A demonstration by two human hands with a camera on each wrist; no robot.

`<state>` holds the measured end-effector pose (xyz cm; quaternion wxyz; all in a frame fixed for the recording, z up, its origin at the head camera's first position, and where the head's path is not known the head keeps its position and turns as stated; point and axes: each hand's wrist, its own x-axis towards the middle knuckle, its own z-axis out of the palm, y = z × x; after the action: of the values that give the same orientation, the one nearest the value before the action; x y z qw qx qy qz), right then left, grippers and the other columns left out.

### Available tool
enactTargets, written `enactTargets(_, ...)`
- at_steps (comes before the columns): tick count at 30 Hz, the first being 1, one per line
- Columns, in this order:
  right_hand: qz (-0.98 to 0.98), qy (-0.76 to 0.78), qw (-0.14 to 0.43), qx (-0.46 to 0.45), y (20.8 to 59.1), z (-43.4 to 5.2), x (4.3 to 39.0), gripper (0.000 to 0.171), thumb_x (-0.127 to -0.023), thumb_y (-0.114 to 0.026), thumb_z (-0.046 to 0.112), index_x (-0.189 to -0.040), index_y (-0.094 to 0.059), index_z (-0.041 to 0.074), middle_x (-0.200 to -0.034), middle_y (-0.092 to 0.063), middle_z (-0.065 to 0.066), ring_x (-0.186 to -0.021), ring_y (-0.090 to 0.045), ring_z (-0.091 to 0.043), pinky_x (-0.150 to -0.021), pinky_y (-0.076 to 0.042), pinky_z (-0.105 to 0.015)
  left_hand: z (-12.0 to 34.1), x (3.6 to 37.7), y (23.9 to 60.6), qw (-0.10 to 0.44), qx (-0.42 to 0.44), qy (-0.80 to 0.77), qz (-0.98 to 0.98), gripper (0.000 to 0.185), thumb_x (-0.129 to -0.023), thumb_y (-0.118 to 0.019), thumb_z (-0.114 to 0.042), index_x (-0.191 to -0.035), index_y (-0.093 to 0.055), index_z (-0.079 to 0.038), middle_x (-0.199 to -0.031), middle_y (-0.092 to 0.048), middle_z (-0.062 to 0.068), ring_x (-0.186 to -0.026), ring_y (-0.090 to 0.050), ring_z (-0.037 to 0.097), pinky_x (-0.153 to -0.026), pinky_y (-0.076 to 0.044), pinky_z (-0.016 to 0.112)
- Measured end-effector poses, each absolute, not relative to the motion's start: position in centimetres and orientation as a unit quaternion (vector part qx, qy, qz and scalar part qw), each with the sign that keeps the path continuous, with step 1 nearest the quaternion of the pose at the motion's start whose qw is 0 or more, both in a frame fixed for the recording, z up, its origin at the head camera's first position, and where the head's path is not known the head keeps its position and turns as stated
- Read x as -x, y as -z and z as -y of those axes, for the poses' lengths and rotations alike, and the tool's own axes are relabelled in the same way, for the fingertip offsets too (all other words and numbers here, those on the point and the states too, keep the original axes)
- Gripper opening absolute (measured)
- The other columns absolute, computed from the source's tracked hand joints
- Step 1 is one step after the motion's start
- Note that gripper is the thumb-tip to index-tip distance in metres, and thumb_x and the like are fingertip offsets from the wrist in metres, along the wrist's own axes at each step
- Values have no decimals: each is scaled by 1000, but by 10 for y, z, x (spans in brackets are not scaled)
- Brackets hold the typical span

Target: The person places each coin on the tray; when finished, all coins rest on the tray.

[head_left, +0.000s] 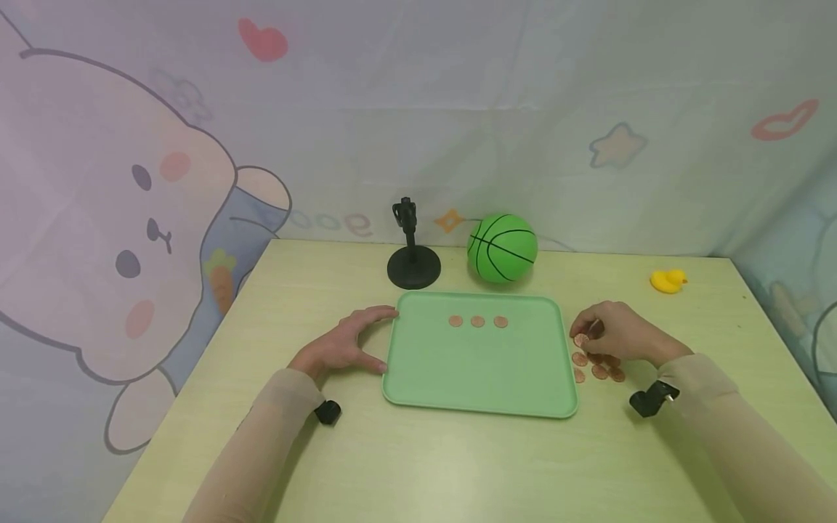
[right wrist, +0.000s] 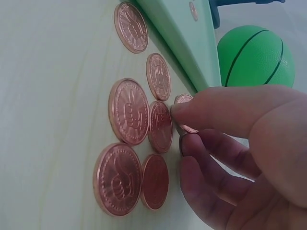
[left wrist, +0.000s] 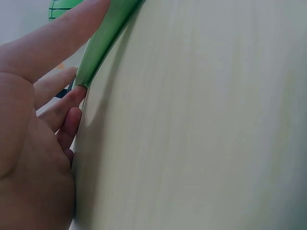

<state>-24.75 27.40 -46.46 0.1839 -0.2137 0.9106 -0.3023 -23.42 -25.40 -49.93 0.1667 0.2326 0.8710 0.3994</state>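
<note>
On the light green tray (head_left: 480,363), three copper-coloured coins (head_left: 478,321) lie in a row toward the far side. My left hand (head_left: 340,347) spreads thumb and fingers along the tray's left edge, fingertips right at the rim. Beyond the right edge, my right hand (head_left: 617,330) bends its thumb and fingers around a copper coin (head_left: 580,340), pinching it. Several more coins (head_left: 599,372) lie on the table under and beside that hand. The right wrist view shows a raised thumbs-up design on one loose coin (right wrist: 118,179).
A green ball (head_left: 502,248) with black basketball lines sits behind the tray. To its left is a small black stand (head_left: 414,267). A yellow toy duck (head_left: 668,280) is at the back right of the pale wooden table (head_left: 458,465). A printed cloth (head_left: 418,131) hangs behind.
</note>
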Motion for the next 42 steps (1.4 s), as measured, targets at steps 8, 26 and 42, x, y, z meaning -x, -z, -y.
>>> enactTargets(8,-912,303,180,210,464,-276,247,14,-93,-76,6,-108,-78,6,-85,-73,0,-72,-67,-17,-69,-58,-28,253,234,498,173,-224,-407,-868,102,-71,-99,-29,-158,-46,-26,-169,-35,1,-157,-24,31,-127,-17,61)
enactTargets(26,-906,312,178,225,463,-286,244,26,-94,-75,3,-119,-76,-1,-100,-76,-5,-78,-68,-16,-74,-58,-27,254,236,502,171,-225,-410,-867,102,-71,-99,-28,-158,-47,-26,-169,-35,2,-158,-23,32,-127,-16,63)
enactTargets(42,-922,296,101,227,461,-281,241,26,-94,-80,12,-119,-78,5,-101,-75,0,-88,-68,-15,-76,-56,-28,254,236,503,174,-221,-414,-866,103,-70,-100,-29,-158,-47,-27,-169,-35,1,-158,-22,31,-127,-15,63)
